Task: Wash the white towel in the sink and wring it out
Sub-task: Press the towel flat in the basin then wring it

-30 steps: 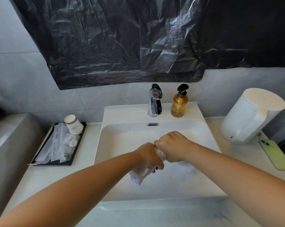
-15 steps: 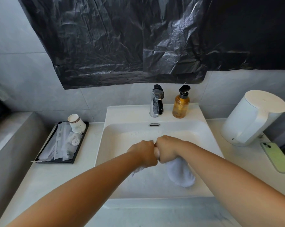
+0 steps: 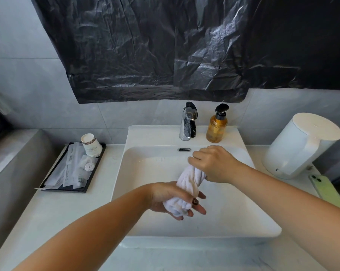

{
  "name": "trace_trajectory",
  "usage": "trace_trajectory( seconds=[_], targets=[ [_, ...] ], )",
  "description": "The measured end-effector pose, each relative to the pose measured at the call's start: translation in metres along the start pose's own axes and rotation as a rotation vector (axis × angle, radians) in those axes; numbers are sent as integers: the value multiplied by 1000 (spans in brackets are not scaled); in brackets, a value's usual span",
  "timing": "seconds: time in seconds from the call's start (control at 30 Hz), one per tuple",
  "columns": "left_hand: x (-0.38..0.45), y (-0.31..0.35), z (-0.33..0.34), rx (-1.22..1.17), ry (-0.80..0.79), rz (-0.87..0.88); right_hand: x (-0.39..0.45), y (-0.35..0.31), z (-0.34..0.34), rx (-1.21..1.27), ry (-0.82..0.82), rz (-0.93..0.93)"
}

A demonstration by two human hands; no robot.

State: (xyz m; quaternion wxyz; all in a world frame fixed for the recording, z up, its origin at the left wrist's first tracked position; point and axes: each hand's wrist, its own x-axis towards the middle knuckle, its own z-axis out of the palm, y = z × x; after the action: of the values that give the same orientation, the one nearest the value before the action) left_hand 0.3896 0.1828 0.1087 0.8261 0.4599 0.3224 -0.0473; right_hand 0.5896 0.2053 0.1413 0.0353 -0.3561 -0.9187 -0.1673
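Head view: left hand [image 3: 165, 198], right hand [image 3: 214, 165] grip twisted white towel [image 3: 188, 184] over sink [image 3: 141, 192]; grey tiled wall [image 3: 38, 85]

Item count, as seen from beside the sink:

- Hands: 2, left [image 3: 166, 198] & right [image 3: 214, 165].
- Towel [image 3: 188, 182]: 1, white.
- Sink [image 3: 137, 192]: 1.
- Tap [image 3: 188, 121]: 1.
- Soap bottle [image 3: 217, 126]: 1, amber w/ black pump.
- Tray [image 3: 53, 189]: 1, black.
- Paper cups [image 3: 91, 145]: 1 stack; qty in stack can't be told.
- Sachets [image 3: 73, 169] on tray: several, exact no. unclear.
- White dispenser [image 3: 300, 145]: 1.
- Phone [image 3: 327, 189]: 1, green.
- Black plastic sheet [image 3: 165, 47]: 1.
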Motion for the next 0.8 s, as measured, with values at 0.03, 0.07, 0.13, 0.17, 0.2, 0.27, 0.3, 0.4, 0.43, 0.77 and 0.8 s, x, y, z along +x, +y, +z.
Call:
trace_trajectory(
  seconds=[0.03, 0.07, 0.13, 0.17, 0.2, 0.27, 0.3, 0.4, 0.43, 0.77, 0.8],
  targets=[
    [2, 3, 5, 17, 93, -19, 2, -1, -5, -22, -44, 4],
    [2, 7, 8, 99, 218, -41, 2, -3, -8, -35, -101, 29],
    [-1, 18, 6, 538, 482, -103, 1, -10, -11, -32, -253, 117],
    [-5, 25, 4, 795, 586, -121, 2, -15, -11, 23, -372, 196],
    [-8, 31, 3, 1011, 658, -127, 3, -20, -10, 100, -478, 282],
    [-14, 37, 2, 1338, 758, -134, 6, -28, -7, 273, -520, 411],
    [-15, 38, 0, 1489, 807, -120, 8, -30, -4, 353, -538, 463],
    [-16, 41, -5, 1834, 877, -5, 10, -30, -5, 548, -567, 584],
    [-17, 45, -9, 1925, 880, 39, 11, -28, -5, 593, -550, 623],
    [-25, 101, -42, 2353, 773, 458, 22, -18, -15, 1164, -351, 873],
    [-28, 105, -45, 2364, 755, 551, 24, -17, -15, 1210, -343, 880]
  ],
)
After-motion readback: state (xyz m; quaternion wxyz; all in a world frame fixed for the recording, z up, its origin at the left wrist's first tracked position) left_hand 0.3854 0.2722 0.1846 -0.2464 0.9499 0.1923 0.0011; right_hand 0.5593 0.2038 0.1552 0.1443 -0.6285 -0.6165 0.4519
